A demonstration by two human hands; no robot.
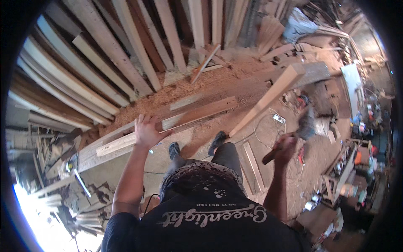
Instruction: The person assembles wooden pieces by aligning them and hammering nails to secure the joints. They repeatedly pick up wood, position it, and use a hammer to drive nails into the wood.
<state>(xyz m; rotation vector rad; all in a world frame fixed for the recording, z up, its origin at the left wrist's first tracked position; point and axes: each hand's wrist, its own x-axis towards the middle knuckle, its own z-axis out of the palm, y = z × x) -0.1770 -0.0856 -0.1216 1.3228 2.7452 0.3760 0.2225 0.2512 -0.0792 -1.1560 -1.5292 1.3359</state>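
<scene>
My left hand is open with fingers spread, above or against a long pale timber; contact cannot be told. That timber lies on a wider, weathered beam. My right hand is closed around the dark handle of a tool with a broad grey head, out to the right. The head is smeared by motion, so its exact kind is unclear. Between my hands, a thick squared post slants from beside my right foot to the far right. Beside the pale timber lies a reddish-brown plank.
Many boards lean along the far side above sawdust. A cable with a white power strip lies on the floor at right. Thin wood strips lie near my right leg. Scrap wood piles up at left; cluttered shelves stand right.
</scene>
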